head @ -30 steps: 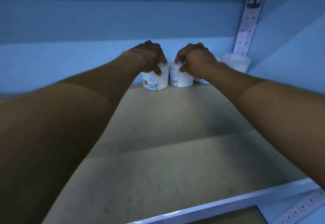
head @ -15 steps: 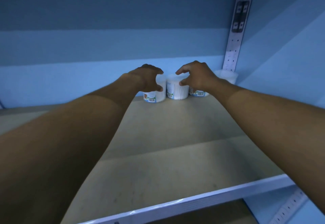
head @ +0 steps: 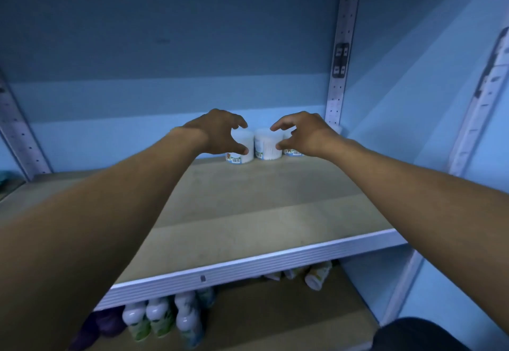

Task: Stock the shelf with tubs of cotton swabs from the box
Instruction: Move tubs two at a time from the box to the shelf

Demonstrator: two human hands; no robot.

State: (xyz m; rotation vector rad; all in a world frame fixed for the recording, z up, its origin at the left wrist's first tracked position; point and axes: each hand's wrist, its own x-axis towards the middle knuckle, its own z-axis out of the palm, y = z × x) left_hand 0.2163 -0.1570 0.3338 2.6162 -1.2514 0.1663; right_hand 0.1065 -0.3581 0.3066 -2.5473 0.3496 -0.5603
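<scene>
Several white tubs of cotton swabs stand in a row against the back wall of the shelf (head: 248,213). My left hand (head: 220,131) hovers just in front of the leftmost tub (head: 242,147), fingers spread and curved, holding nothing. My right hand (head: 303,134) hovers likewise in front of the middle tub (head: 265,145), thumb near its side, empty. A third tub (head: 293,152) peeks out under my right hand. Further right, another tub is mostly hidden behind that hand. The box is out of sight.
The beige shelf board runs forward to a white front rail (head: 248,271). A perforated upright (head: 340,75) stands at the back right. Below, white bottles (head: 162,320) crowd the lower shelf's left, with a few bottles lying at its right (head: 316,276).
Both hands have let go of the two tubs and drawn back toward me with fingers opened. My head has pulled back, revealing the shelf's front rail and the lower shelf.
</scene>
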